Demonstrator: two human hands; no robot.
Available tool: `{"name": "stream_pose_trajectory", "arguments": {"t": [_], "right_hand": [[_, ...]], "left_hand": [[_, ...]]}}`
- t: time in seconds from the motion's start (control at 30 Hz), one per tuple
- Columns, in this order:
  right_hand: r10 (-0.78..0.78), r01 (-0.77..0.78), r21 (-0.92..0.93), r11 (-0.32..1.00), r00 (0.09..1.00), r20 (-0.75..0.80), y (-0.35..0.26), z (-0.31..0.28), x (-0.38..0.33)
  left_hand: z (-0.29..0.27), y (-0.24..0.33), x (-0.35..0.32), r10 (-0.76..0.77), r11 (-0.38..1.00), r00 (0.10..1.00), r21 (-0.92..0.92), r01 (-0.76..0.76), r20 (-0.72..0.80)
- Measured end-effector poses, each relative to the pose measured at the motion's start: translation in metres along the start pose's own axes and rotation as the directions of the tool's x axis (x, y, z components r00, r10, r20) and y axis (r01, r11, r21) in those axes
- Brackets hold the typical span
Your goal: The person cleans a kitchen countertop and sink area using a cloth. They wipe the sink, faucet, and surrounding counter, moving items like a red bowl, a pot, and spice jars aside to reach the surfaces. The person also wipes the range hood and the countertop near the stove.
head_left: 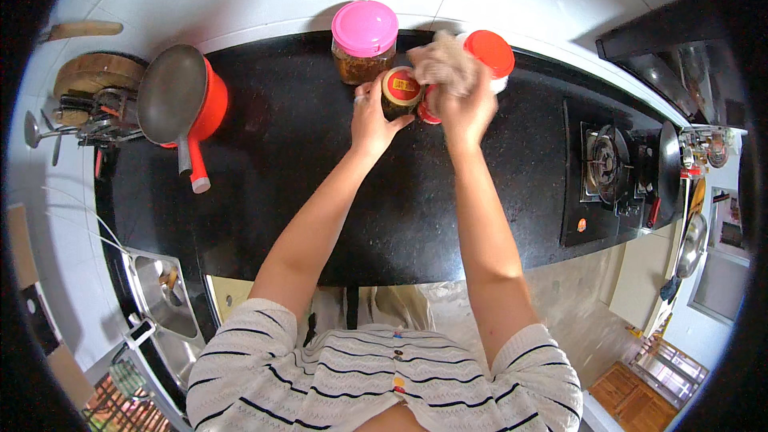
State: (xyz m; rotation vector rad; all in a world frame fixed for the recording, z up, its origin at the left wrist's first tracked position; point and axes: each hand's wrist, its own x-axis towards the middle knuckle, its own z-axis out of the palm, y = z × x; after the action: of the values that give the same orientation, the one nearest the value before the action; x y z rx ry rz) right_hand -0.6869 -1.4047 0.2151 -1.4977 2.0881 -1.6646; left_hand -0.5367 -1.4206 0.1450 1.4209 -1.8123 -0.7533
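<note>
Toward the back of the black counter, my left hand is wrapped round a dark jar with a red and gold lid. My right hand grips a bunched beige cloth, slightly smeared by motion, just right of that jar. Behind my left hand stands a larger jar with a pink lid and brown contents. A white container with an orange-red lid is behind my right hand, partly hidden by it. Between my hands a small red item shows only in part.
On the left lie stacked pans with red outsides, beside a round wooden board and a rack of utensils. A steel sink is at the lower left. To the right is a gas stove under a dark hood.
</note>
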Motion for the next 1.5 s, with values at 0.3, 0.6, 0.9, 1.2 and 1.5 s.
{"name": "stream_pose_trajectory", "arguments": {"t": [0.3,0.6,0.9,1.2,1.5], "right_hand": [[0.447,-0.399,0.474,0.785,0.894,0.012,0.14,-0.061,0.046],[0.44,-0.462,0.545,0.7,0.88,0.181,0.124,-0.016,0.046],[0.21,-0.223,0.215,0.951,0.974,0.083,0.088,-0.066,0.004],[0.173,-0.276,0.034,0.961,0.691,0.702,-0.023,-0.091,-0.134],[0.318,0.12,-0.637,0.762,0.788,0.528,0.027,-0.085,-0.213]], "left_hand": [[-0.013,-0.041,0.025,-0.135,0.901,0.987,-0.425,0.088,-0.082],[-0.003,-0.038,0.024,-0.147,0.872,0.989,-0.473,0.123,-0.015],[-0.042,-0.046,-0.003,-0.03,0.948,0.994,-0.317,-0.004,-0.102],[-0.065,0.001,-0.129,-0.135,0.836,0.855,-0.406,0.37,0.5],[-0.088,-0.028,-0.172,-0.118,0.867,0.989,0.496,0.057,0.092]]}}
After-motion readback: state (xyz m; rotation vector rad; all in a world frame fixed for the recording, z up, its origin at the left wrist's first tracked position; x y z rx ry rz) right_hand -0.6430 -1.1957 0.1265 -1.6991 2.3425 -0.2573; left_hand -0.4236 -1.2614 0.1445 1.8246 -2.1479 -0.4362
